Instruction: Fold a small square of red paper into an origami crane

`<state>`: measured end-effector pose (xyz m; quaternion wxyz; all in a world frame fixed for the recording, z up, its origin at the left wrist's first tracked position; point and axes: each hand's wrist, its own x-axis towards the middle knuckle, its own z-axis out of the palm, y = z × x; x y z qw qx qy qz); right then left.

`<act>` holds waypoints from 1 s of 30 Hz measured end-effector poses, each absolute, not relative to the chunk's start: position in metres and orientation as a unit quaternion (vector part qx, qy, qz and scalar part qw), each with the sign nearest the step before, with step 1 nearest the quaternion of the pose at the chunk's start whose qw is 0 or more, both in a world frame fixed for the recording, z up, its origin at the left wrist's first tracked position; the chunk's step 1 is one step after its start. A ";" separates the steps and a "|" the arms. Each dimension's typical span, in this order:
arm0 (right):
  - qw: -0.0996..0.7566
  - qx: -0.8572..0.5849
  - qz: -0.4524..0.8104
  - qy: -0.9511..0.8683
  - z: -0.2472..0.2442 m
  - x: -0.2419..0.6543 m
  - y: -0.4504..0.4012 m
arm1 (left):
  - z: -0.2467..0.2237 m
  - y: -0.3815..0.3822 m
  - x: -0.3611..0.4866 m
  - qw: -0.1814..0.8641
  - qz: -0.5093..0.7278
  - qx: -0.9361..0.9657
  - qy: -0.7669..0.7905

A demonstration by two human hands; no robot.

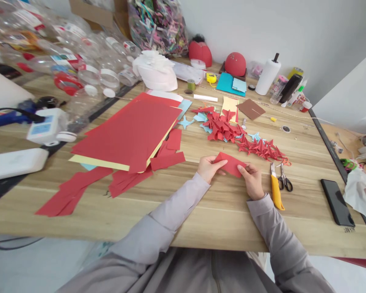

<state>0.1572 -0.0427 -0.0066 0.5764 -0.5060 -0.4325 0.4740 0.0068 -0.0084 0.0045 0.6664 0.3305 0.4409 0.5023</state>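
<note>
Red paper piece (230, 165) lies pinched between the left hand (208, 169) and right hand (251, 181), fingers (243, 167) pressing its ends, above the tabletop's (201, 215) front edge, just beside a yellow utility knife (275, 191).

We count two hands here, left hand (209, 169) and right hand (251, 181), on one red sheet (230, 165)! To their right, we've got one knife (276, 191), one scissors (284, 179), one phone (337, 202)!
</note>
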 end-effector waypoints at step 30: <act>0.536 -0.509 0.493 -0.459 -0.005 0.155 -0.048 | -0.002 0.002 0.002 0.583 0.600 0.339 0.431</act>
